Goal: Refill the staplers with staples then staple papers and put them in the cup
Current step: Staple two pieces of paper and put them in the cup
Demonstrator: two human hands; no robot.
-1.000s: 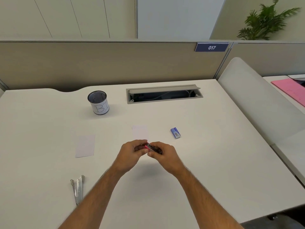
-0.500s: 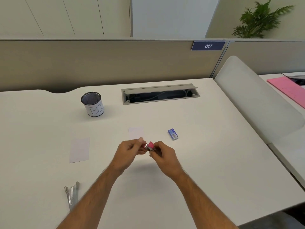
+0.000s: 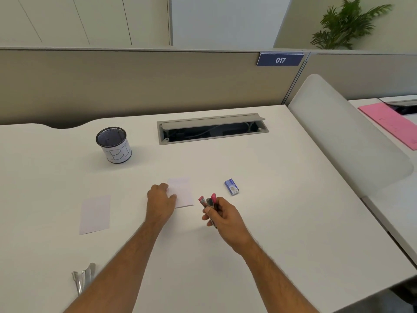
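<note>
The right hand (image 3: 225, 219) gripped the small stiff pink stapler (image 3: 208, 203); the left hand (image 3: 160, 201), fingers seemingly curled, pressed the thin, light paper (image 3: 182, 190), best pinched at an edge.

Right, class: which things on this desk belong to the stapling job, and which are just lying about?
Job: pink stapler in right hand; paper stack under left hand; second paper stack; staple box; cup; silver stapler.

Lying about: cable tray; pink folder; plant.
</note>
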